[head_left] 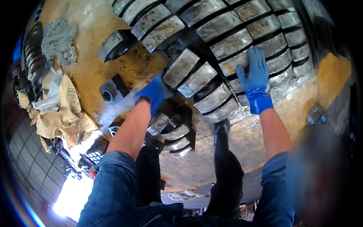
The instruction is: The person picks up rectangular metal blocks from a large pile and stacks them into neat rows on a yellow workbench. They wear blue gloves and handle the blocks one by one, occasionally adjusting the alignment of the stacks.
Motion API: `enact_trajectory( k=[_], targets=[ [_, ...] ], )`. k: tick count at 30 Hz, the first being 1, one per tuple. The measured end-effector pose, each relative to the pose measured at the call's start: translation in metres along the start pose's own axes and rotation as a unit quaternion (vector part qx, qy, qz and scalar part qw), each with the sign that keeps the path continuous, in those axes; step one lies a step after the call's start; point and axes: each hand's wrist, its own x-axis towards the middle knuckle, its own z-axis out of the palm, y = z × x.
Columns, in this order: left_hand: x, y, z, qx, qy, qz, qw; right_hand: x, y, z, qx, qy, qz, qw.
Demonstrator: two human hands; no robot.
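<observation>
My left hand (156, 91), in a blue glove, is at the near left end of a grey metal block (180, 69) with a rounded, worn face. Its fingers curl in behind the block and are mostly hidden. This block is at the end of a short row, beside another metal block (197, 80). My right hand (257, 73), also gloved in blue, lies on the packed rows of similar blocks (230, 62). Its fingers are stretched out and its thumb is spread to the side.
Single metal blocks (118, 45) (112, 90) lie apart on the yellowish floor (89, 81). A small cluster of blocks (176, 132) is close to my legs. Grey rags (59, 39) and crumpled brown paper (68, 109) are at the left. A blurred round shape (317, 174) shows at lower right.
</observation>
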Motion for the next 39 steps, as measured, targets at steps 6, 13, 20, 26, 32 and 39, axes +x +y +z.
enact_trajectory(
  k=[6, 13, 20, 26, 32, 39],
  targets=[
    [0.009, 0.015, 0.030, -0.493, 0.159, -0.155, 0.842, 0.000, -0.004, 0.007, -0.001, -0.010, 0.014, 1.000],
    [0.026, -0.016, 0.003, -0.239, 0.048, 0.027, 0.969, 0.001, -0.001, 0.010, -0.010, -0.006, -0.002, 1.000],
    [0.042, 0.028, 0.015, -0.324, 0.032, -0.161, 0.932, -0.003, 0.001, 0.007, -0.005, -0.008, 0.003, 1.000],
    [0.000, 0.010, 0.118, -0.453, 0.162, -0.017, 0.877, -0.004, 0.006, -0.001, -0.018, -0.019, 0.007, 1.000],
    [-0.054, -0.027, 0.111, 0.306, 0.199, -0.047, 0.930, -0.004, -0.002, 0.006, -0.015, -0.027, 0.005, 1.000],
    [-0.068, -0.011, 0.115, 0.411, 0.113, -0.036, 0.904, -0.002, -0.001, 0.006, -0.037, -0.031, 0.018, 0.999]
  ],
)
